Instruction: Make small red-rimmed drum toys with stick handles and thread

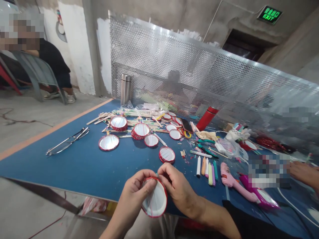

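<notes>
Near the table's front edge, my left hand [137,190] is closed on a round red-rimmed mirror [159,200], thumb across its face. The mirror is tilted and thin strands cross its surface. My right hand [179,191] is closed in a pinch at the mirror's top edge. A tiny greenish bit shows between the fingertips of both hands, too small to name. Just beyond my hands sits a stack of similar mirrors [166,154]. Further back are another stack [141,130] and single mirrors [109,142].
A pink glue gun [233,182] and several coloured markers [210,171] lie right of my hands. Eyeglasses [68,141] rest at left. Wooden sticks [102,118], a steel flask [126,89] and a red flask [207,118] are behind. Another person's hand [302,172] is at far right.
</notes>
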### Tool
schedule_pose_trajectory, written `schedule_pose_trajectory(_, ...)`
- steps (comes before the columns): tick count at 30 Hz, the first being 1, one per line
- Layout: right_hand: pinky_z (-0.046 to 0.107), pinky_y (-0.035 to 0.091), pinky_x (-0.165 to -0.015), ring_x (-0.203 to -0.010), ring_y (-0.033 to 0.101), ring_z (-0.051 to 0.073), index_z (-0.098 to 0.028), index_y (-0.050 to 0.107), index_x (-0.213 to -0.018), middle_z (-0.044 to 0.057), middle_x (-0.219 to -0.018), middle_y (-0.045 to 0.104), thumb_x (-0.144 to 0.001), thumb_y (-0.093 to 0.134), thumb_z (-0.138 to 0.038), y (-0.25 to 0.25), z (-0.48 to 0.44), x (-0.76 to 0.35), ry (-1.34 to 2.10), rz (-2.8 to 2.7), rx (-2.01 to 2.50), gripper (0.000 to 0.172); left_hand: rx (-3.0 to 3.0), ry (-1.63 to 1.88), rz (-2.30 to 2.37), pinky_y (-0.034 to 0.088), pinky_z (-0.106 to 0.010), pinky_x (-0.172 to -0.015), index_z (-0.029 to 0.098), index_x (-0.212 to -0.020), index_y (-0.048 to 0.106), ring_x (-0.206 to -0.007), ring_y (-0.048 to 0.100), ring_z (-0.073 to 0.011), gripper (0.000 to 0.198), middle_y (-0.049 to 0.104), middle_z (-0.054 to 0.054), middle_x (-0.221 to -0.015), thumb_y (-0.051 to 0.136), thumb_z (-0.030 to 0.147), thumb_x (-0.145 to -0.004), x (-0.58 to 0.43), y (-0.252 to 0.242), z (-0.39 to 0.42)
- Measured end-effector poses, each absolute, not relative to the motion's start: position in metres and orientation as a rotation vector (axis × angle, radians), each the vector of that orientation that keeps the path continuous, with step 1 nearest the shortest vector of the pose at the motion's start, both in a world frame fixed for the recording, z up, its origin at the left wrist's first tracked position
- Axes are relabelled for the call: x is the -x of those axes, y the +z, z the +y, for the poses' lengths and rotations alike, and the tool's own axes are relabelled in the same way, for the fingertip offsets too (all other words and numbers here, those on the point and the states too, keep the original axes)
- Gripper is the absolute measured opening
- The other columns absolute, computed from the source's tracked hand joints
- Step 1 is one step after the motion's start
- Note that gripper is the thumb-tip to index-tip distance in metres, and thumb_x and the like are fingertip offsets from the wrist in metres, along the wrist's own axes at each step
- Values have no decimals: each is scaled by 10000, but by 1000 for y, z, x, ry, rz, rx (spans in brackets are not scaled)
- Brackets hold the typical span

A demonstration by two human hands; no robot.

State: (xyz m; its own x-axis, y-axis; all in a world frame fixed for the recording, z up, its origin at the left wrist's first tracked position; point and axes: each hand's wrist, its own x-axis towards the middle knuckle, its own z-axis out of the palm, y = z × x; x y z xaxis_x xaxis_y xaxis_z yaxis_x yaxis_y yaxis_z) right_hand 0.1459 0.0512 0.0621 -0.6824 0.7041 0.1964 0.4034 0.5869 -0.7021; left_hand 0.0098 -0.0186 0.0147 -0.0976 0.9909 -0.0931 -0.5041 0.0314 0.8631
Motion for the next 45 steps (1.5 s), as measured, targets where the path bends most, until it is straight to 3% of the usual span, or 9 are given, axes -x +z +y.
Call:
schedule_pose_trajectory(5,217,405,-603,-645,538,117,-209,502,-792,-12,-732,589,-882,452,-197,61,52,-147,675,-2287,930,104,-703,1408,900,335,-147,-476,214,-1047,510,-483,440,-51,427,512,87,-606,728,397,-729,-11,19,-16)
schedule_pose_trajectory(8,209,401,-572,-606,552,111,-209,514,-792,-15,-705,600,-878,471,-191,62,54,-148,527,-2301,898,98,-755,1376,918,343,-157,-495,201,-1152,517,-527,468,-65,516,535,68,-642,723,418,-732,-10,19,-15)
schedule_pose_trajectory(15,222,390,-549,-586,565,123,-202,521,-793,6,-682,594,-931,430,-181,57,59,-154,124,-2492,563,166,-769,1419,971,419,-204,-596,166,-933,663,-660,556,-122,336,664,-20,-796,707,435,-737,-10,15,-15)
schedule_pose_trajectory(18,222,398,-557,-604,560,123,-203,517,-820,6,-710,595,-936,436,-207,57,59,-157,264,-2498,567,140,-801,1443,1023,398,-195,-557,156,-839,670,-616,530,-114,300,646,-13,-735,705,433,-731,-10,17,-15)
schedule_pose_trajectory(27,242,435,-685,-731,524,125,-186,517,-811,4,-784,563,-889,453,-276,69,53,-156,1115,-2173,891,135,-915,1382,1111,366,-191,-520,153,-750,639,-562,473,-101,244,585,17,-643,697,385,-703,-15,27,-12)
schedule_pose_trajectory(34,184,301,-448,-437,377,60,-187,495,-774,-81,-526,453,-838,560,-407,68,51,-147,1651,-1660,1026,238,-937,1312,1075,358,-191,-509,149,-777,629,-554,479,-103,301,599,4,-661,670,445,-737,-12,28,-11)
schedule_pose_trajectory(40,178,249,-403,-342,346,58,-185,500,-813,-89,-418,453,-869,501,-419,75,50,-146,1770,-1630,1005,240,-899,1314,969,340,-176,-503,159,-799,599,-548,438,-83,315,564,23,-657,665,464,-759,-10,24,-12)
schedule_pose_trajectory(45,173,266,-446,-483,341,53,-188,475,-772,-78,-601,419,-837,560,-386,85,61,-153,1627,-1929,987,225,-864,1316,947,316,-161,-485,168,-809,561,-534,406,-68,332,506,48,-640,672,476,-756,-12,23,-14)
